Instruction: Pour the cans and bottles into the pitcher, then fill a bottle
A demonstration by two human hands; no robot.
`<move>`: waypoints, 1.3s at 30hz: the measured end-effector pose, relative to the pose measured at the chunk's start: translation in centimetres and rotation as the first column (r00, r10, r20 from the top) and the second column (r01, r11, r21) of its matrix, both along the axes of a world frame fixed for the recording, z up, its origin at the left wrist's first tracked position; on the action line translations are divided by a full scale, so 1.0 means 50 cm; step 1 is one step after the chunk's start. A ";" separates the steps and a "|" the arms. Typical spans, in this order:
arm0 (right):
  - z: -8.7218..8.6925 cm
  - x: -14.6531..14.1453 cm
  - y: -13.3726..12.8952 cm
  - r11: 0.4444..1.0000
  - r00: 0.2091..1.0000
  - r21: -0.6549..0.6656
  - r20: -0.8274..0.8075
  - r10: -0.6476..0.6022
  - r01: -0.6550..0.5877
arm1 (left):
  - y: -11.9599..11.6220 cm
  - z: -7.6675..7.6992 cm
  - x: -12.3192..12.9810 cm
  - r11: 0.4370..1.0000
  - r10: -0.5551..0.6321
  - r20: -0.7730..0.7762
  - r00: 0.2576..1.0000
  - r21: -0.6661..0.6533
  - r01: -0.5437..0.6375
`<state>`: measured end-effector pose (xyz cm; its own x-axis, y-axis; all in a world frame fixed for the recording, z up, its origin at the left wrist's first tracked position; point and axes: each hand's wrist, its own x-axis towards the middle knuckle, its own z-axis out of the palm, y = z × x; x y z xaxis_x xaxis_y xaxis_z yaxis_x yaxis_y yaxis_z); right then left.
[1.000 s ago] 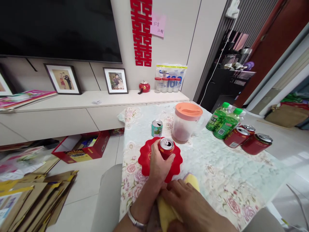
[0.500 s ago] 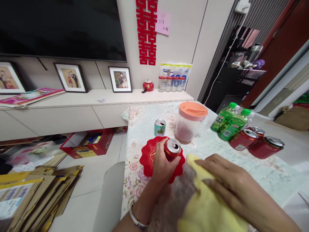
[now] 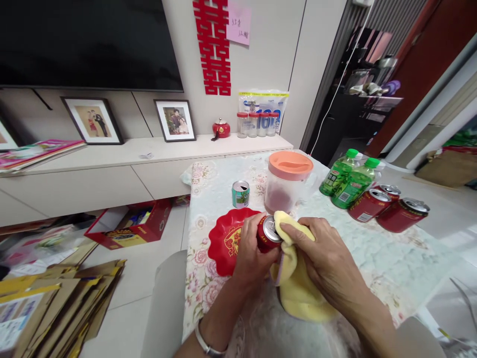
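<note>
My left hand [image 3: 250, 251] is wrapped round an opened red drink can [image 3: 267, 238], held slightly tilted over the right side of a scalloped red plate [image 3: 219, 243]. Bunched in my right hand [image 3: 322, 246] is a yellow cloth [image 3: 303, 293], its upper end pressed against the can's top rim and the rest hanging down. Part of the plate is hidden behind my left hand. Beyond the plate stands an opened small green can [image 3: 240, 195]. To its right is a clear plastic pitcher [image 3: 283, 191] with an orange lid.
On the table's right side stand green-capped bottles [image 3: 352, 186] and several red cans [image 3: 402, 215]. A floral tablecloth [image 3: 201, 219] covers the table. Behind it runs a white cabinet [image 3: 167, 169] with framed photos and glass jars. Flattened cardboard [image 3: 85, 293] and a red box [image 3: 137, 226] lie on the floor at left.
My right hand has brought the cloth left and up onto the red can's top. The can has been lifted a little and tilted. The camera view has shifted slightly right.
</note>
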<state>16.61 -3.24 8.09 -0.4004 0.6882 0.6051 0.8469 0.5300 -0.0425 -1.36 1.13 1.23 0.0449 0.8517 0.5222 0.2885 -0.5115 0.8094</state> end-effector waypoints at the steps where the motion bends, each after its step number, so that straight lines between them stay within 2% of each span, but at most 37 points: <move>1: -0.004 -0.003 0.001 1.000 1.000 -0.006 0.009 -0.014 0.014 | 0.000 -0.001 0.000 1.000 -0.003 0.001 1.000 0.007 0.003; 6: -0.011 -0.014 -0.006 0.993 0.999 -0.106 -0.009 -0.047 0.046 | -0.004 0.003 -0.001 0.998 0.027 -0.061 0.998 0.052 -0.024; 13: 0.020 -0.020 -0.024 0.953 0.994 -0.300 -0.111 0.001 -0.034 | -0.011 0.002 0.006 0.995 0.090 -0.066 0.994 0.047 -0.087; 16: 0.029 -0.027 -0.030 0.940 0.985 -0.332 -0.172 0.019 -0.076 | -0.010 -0.003 0.005 0.995 0.093 -0.060 0.994 0.032 -0.091; 20: 0.030 -0.041 -0.034 0.956 0.981 -0.275 -0.186 0.057 -0.108 | -0.010 -0.006 0.002 0.996 0.087 -0.031 0.996 -0.008 -0.088; 25: 0.023 -0.034 -0.031 0.972 0.996 -0.223 -0.068 0.057 -0.071 | -0.010 -0.001 0.001 0.994 0.105 -0.009 0.994 0.001 -0.105; 29: 0.012 -0.014 -0.023 0.995 0.997 -0.081 0.064 -0.053 0.058 | -0.004 0.002 -0.001 0.998 0.060 -0.042 0.997 0.032 -0.059; 33: 0.000 -0.006 -0.008 0.985 0.975 0.023 0.140 -0.174 0.173 | -0.001 0.004 -0.002 1.000 -0.027 -0.050 0.998 0.012 0.028; 36: -0.006 -0.009 0.001 0.983 0.974 0.025 0.134 -0.181 0.179 | -0.001 0.004 -0.002 0.998 -0.065 -0.030 0.997 0.001 0.065; 39: -0.007 -0.013 -0.001 0.992 0.991 -0.020 0.053 -0.121 0.122 | -0.001 0.005 -0.002 0.999 -0.053 -0.026 0.998 0.003 0.053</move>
